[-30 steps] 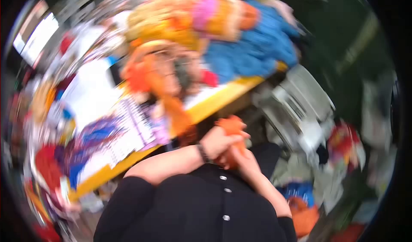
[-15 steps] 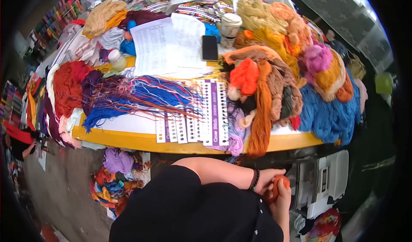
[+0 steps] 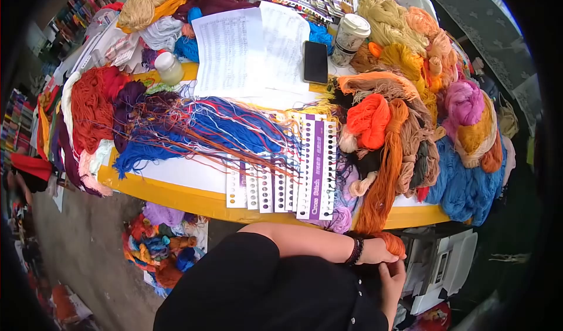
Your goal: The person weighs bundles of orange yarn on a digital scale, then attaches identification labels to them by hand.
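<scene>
My left hand point(image 3: 375, 252), with a dark beaded bracelet point(image 3: 355, 252) at the wrist, is closed around an orange skein of thread point(image 3: 392, 243) just below the table edge. My right hand point(image 3: 393, 273) is right below it, its fingers bent and close to the left fingertips; what lies between them is hidden. Above them, a long rust-orange skein point(image 3: 390, 166) hangs over the table edge. Left of that, purple-and-white cross stitch thread cards point(image 3: 316, 172) overlap, with blue, red and white threads point(image 3: 229, 125) strung from their holes.
Printed sheets point(image 3: 229, 49), a phone point(image 3: 315, 62) and a lidded paper cup point(image 3: 350, 39) lie farther back. Heaped yarn point(image 3: 469, 172) covers the right side. A small jar point(image 3: 169, 68) stands at left. More skeins point(image 3: 164, 249) lie below the table, and a white machine point(image 3: 443, 266) is at right.
My view has shifted, so the table contents sit further right. My left hand has come up towards the table edge with the orange skein, and my right hand is now lower against it.
</scene>
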Action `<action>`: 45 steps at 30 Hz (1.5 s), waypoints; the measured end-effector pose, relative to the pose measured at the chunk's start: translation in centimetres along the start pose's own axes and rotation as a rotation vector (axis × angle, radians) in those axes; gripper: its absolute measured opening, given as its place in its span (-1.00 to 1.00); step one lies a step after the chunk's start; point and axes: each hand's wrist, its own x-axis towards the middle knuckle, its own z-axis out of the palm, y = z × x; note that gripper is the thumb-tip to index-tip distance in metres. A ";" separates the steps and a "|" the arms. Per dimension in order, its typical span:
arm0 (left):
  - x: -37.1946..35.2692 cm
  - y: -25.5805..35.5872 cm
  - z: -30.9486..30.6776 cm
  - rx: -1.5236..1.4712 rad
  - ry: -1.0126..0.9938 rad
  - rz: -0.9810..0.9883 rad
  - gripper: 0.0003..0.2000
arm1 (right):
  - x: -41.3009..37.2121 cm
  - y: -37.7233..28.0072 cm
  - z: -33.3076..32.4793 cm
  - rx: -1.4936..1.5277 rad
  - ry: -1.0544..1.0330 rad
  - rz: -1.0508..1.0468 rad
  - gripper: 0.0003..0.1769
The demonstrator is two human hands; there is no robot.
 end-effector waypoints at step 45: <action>-0.5 -0.4 1.3 0.322 0.330 0.276 -0.82 | -0.4 1.7 -2.1 0.412 0.208 -0.081 -0.87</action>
